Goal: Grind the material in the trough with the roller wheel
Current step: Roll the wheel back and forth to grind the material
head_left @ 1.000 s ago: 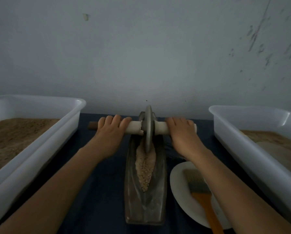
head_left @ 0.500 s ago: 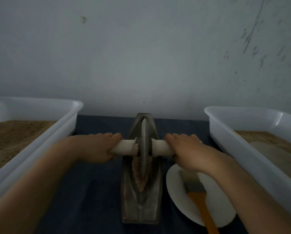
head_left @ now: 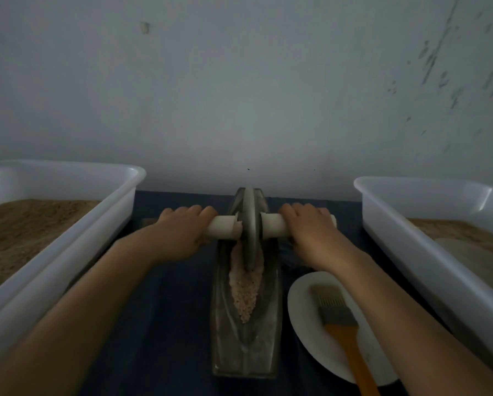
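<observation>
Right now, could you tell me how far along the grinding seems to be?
Done: the material is loaded in the trough. In hand: the left hand and right hand grip the handle on either side of the roller wheel, which sits at the far end. Left: the material looks coarse and grainy, so more passes seem needed.

The trough (head_left: 246, 332) is set centrally on the table (head_left: 165, 324), flanked by a left tub (head_left: 68, 247) and a right tub (head_left: 428, 252), with a plate (head_left: 305, 318), on which a brush (head_left: 342, 324) is laid, placed just right of it.
</observation>
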`<state>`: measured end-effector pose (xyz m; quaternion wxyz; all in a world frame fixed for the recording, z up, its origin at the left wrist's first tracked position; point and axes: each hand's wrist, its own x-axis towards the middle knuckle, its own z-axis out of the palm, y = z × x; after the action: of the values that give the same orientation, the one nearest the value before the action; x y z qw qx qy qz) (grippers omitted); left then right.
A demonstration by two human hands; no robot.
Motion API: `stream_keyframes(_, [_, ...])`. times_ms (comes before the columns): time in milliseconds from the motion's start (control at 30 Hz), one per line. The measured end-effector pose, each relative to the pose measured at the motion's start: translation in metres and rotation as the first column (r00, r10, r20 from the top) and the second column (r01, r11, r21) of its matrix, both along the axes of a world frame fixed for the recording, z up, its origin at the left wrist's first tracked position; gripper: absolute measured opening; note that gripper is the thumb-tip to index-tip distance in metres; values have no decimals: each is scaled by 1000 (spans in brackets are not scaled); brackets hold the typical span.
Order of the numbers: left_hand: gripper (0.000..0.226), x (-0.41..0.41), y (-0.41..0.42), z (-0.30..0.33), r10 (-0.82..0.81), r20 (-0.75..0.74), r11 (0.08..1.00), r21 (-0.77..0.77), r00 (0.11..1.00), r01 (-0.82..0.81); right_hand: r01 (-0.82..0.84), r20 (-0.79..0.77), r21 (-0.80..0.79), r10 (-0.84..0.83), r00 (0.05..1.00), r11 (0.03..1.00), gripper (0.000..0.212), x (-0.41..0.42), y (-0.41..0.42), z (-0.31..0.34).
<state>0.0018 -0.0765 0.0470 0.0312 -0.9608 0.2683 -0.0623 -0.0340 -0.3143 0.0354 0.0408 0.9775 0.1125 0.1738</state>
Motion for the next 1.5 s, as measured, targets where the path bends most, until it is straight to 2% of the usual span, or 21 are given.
stream_keyframes(100, [46, 14, -7, -18, 21, 275, 997, -74, 961, 0, 19, 52, 9, -20, 998, 1000, 44, 10, -1, -4])
stream_keyframes(167, [48, 18, -10, -22, 31, 340, 994, -108, 940, 6, 34, 73, 16, -35, 997, 999, 43, 12, -1, -4])
stream_keyframes(233, [48, 17, -10, -21, 29, 333, 994, -110, 942, 9, 35, 70, 5, -35, 997, 999, 42, 8, -1, -5])
stream_keyframes(300, [46, 12, -7, -17, 24, 267, 996, -88, 964, -1, 21, 48, -27, -20, 999, 999, 44, 1, -1, -5])
stream_keyframes(400, [46, -4, -2, 0, 7, 27, 1000, -4, 1000, -7, 7, -19, -35, -8, 1000, 999, 46, -17, 2, 0])
stream_keyframes(500, [44, -25, 0, 22, -14, -247, 999, 37, 969, 23, -21, -142, -28, 17, 990, 999, 44, -35, 6, 12])
stream_keyframes(567, [37, -36, 1, 34, -32, -378, 998, 37, 925, 50, -43, -265, -30, 33, 964, 999, 37, -45, 6, 22])
stream_keyframes(667, [33, -46, 4, 45, -25, -501, 994, 84, 865, 77, -76, -423, -61, 43, 905, 995, 30, -53, 6, 34])
stream_keyframes(767, [32, -47, 6, 46, -16, -541, 995, 78, 841, 69, -79, -430, -66, 43, 902, 995, 28, -53, 7, 35])
stream_keyframes(900, [32, -33, 3, 33, -5, -432, 999, 31, 902, 20, -21, -284, -55, 4, 959, 998, 38, -38, 8, 24])
stream_keyframes(1000, [36, -16, -5, 8, 46, -67, 999, 26, 997, -44, 23, -105, -55, -29, 994, 998, 44, -18, 7, 11])
stream_keyframes(1067, [41, -3, -8, -10, 65, 156, 998, -37, 986, -60, 33, -22, -39, -34, 999, 999, 44, -6, 6, 6])
stream_keyframes(1133, [46, 10, -8, -23, 77, 255, 993, -107, 964, -51, 26, 21, -21, -25, 999, 999, 44, 4, 6, 6])
stream_keyframes(1300, [47, 17, -6, -36, 81, 302, 978, -210, 950, -17, 19, 72, -49, -15, 997, 999, 48, 11, 9, 11])
stream_keyframes(1367, [46, 13, -4, -32, 48, 301, 982, -186, 952, 9, 23, 53, -63, -19, 998, 998, 49, 5, 8, 9])
stream_keyframes(1433, [45, 7, 0, -24, 11, 256, 991, -135, 967, 24, 26, 15, -65, -25, 1000, 998, 48, -5, 6, 5])
stream_keyframes(1500, [43, -2, 1, -10, -20, 136, 997, -73, 990, 30, 18, -32, -35, -19, 999, 999, 48, -18, 5, 2])
